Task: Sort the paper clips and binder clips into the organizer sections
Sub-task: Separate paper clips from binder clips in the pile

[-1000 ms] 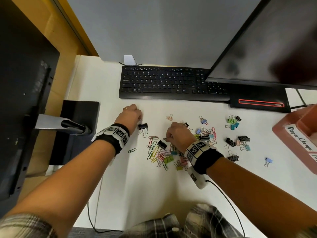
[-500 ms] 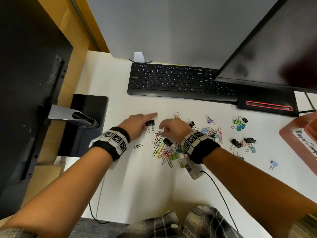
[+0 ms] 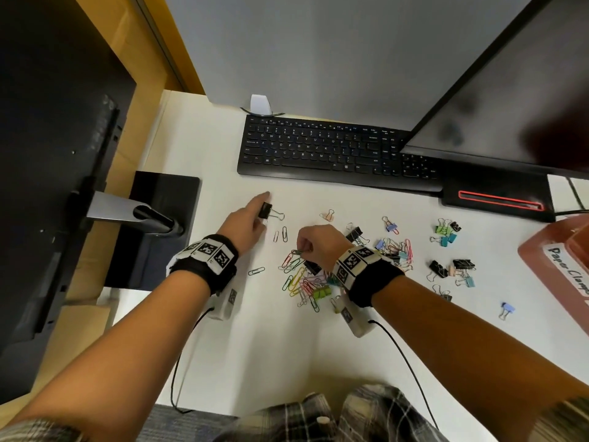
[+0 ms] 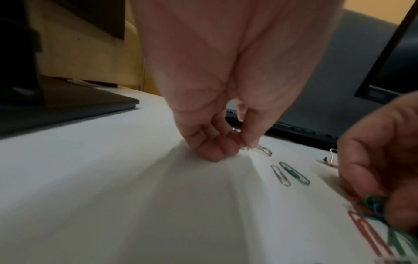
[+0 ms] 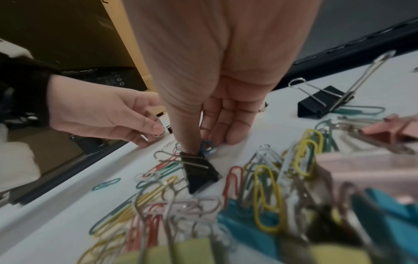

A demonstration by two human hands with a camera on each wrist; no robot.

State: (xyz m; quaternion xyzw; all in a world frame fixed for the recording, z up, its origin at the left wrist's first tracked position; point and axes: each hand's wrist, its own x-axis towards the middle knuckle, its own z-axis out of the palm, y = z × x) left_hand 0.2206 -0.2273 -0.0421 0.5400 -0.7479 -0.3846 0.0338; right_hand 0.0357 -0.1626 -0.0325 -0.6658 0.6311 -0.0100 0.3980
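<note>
My left hand lies near the keyboard with its index finger straight. Its thumb and curled fingers pinch the wire handle of a black binder clip. My right hand pinches a few green and blue paper clips at the left edge of the coloured paper clip pile. Another black binder clip lies just under its thumb. Several binder clips are scattered to the right. The red organizer, labelled "Paper Clamps", sits at the far right edge.
A black keyboard and a monitor stand behind the clips. A second monitor's base is to the left. Two loose paper clips lie between my hands, and one more paper clip lies by my left wrist.
My left hand uncurled its index finger and took hold of the black binder clip. My right hand shifted left across the pile and pinched up paper clips.
</note>
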